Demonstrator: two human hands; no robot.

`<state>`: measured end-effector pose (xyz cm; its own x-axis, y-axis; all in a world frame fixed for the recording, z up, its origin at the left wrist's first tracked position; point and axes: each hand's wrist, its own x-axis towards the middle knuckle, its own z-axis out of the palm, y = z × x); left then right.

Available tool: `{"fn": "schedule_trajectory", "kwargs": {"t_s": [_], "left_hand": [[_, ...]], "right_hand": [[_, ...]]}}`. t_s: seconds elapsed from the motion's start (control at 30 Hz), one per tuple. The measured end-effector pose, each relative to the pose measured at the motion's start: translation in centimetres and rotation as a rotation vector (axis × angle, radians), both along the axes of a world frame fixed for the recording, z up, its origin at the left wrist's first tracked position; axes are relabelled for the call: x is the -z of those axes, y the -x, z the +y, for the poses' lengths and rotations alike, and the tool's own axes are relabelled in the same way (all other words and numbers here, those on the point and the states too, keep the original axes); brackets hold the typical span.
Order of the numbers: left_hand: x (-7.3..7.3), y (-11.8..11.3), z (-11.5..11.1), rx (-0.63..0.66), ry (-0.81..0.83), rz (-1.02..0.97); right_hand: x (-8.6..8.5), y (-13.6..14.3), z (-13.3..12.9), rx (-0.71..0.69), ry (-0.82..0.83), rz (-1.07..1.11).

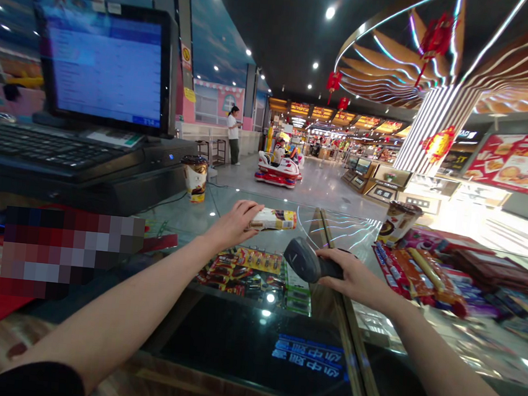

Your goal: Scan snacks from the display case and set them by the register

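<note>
My left hand [236, 223] is closed on one end of a small white and yellow box [274, 219], just above the glass counter [246, 193]. A barcode shows on the box's side. To its right, my right hand [350, 275] grips the handle of a dark grey handheld scanner [303, 260]. The scanner's head points left, close to the box but apart from it. Beneath the glass, between both hands, lie small packaged goods [257, 269] in yellow, black and green.
A monitor [106, 67] and keyboard [39, 148] stand at the left, beside a patterned cup [195, 179]. Another cup [396, 223] and several colourful packets [418, 272] are at the right. Beyond the counter, a person [233, 134] stands near a red and white ride [278, 169].
</note>
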<state>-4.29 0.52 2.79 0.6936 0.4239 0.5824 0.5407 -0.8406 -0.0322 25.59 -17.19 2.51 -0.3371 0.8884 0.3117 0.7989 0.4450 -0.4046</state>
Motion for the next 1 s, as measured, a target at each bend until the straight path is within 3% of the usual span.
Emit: {"fn": "schedule_trajectory", "kwargs": {"t_s": [0.33, 0.7, 0.9, 1.0], "left_hand": [[0.0, -0.1, 0.0, -0.005, -0.011, 0.029], [0.3, -0.2, 0.2, 0.108, -0.044, 0.066], [0.4, -0.2, 0.3, 0.105, -0.061, 0.047], [0.0, -0.1, 0.1, 0.065, -0.093, 0.02]], "right_hand": [[0.1, 0.9, -0.6, -0.053, 0.018, -0.084], [-0.9, 1.9, -1.3, -0.044, 0.091, -0.114], [-1.9, 1.2, -1.6, -0.049, 0.201, 0.074], [-1.8, 0.8, -0.7, 0.011, 0.161, 0.206]]}}
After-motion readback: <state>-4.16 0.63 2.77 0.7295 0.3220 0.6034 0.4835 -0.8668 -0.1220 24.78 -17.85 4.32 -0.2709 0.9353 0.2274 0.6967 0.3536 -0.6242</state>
